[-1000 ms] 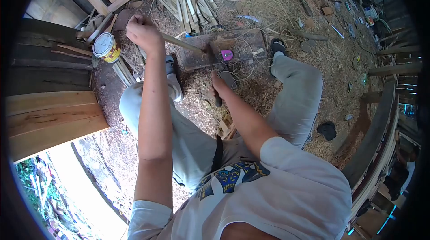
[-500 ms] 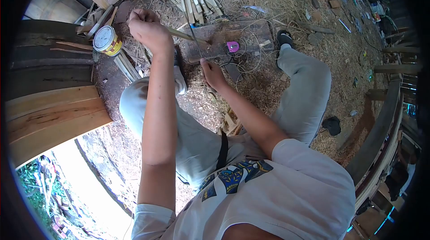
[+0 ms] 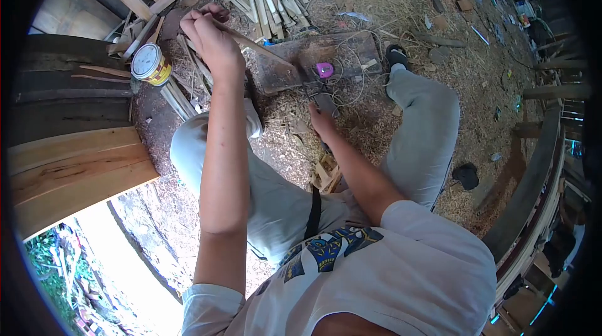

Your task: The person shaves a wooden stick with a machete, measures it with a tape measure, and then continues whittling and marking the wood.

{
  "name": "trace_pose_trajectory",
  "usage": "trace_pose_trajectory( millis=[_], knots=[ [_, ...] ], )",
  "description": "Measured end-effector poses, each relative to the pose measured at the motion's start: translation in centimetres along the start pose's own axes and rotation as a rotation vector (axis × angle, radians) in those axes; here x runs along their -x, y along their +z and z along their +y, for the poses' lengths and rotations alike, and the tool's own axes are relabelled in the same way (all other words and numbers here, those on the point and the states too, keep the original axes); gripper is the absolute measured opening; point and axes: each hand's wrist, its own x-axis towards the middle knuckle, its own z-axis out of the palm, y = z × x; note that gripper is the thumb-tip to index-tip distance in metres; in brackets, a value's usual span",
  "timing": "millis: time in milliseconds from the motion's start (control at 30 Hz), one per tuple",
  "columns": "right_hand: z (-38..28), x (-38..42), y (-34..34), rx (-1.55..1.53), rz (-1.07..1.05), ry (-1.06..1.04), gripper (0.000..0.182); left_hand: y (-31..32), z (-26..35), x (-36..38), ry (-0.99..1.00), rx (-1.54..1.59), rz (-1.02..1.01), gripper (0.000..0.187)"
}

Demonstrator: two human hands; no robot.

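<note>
I see the left hand point(image 3: 210, 38) clenched on a bamboo strip point(image 3: 251, 43). Its long axis runs from upper left down-right onto the wooden block point(image 3: 338, 53). The right hand point(image 3: 321, 119) grips a chopping knife point(image 3: 325, 105), blade pointing up toward the block.

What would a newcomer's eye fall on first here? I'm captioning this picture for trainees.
The raised left hand gripping a thin wooden stick that slants down onto a dark block. Below it, the right hand holds a blade by the block. A tin can stands at left, beside stacked planks.
</note>
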Motion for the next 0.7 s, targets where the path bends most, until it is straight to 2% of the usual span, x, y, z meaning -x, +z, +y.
trace_pose_trajectory(
  millis=[67, 133, 167, 233, 267, 367, 467, 533, 600, 667, 700],
  knots=[
    [-2.8, 1.3, 1.5, -0.095, -0.036, 0.074, 0.062, 0.1, 0.3, -0.1, -0.049, 0.071, -0.025, 0.01],
    [-6.5, 3.6, 2.8, -0.269, -0.096, -0.182, 0.062, 0.5, 1.1, 0.3, -0.085, 0.065, -0.131, 0.009],
    [-8.5, 4.5, 3.2, -0.271, -0.096, -0.179, 0.062, 0.5, 1.0, 0.4, -0.076, 0.05, -0.112, 0.01],
    [-12.3, 6.0, 3.3, -0.347, -0.188, -0.359, 0.059, 0.2, 1.0, 0.6, -0.086, 0.081, -0.114, 0.007],
    [-13.8, 6.8, 3.0, -0.343, -0.189, -0.356, 0.059, 0.0, 1.0, 0.7, -0.093, 0.111, -0.116, 0.005],
    [-16.0, 7.2, 2.8, -0.216, -0.203, -0.601, 0.057, -0.3, 1.0, 0.6, -0.079, 0.089, -0.091, 0.004],
    [-13.2, 4.5, 4.1, -0.242, -0.133, -0.606, 0.062, -0.8, 1.2, 0.4, -0.084, 0.099, -0.077, 0.006],
    [-8.4, 0.3, 3.0, -0.223, -0.203, -0.106, 0.067, -2.4, 0.8, -0.1, -0.101, 0.088, -0.078, 0.006],
    [2.1, -7.6, 0.1, 0.063, -0.182, 0.007, 0.068, -2.5, 1.0, -0.3, -0.11, 0.086, -0.087, 0.007],
    [0.2, -2.8, -4.8, 0.293, -0.091, -0.095, 0.067, -1.8, 1.5, 0.3, -0.108, 0.019, -0.148, 0.007],
    [-1.0, -1.8, -5.1, 0.285, -0.091, -0.096, 0.067, -1.8, 1.4, 0.4, -0.12, -0.003, -0.133, 0.007]
  ],
)
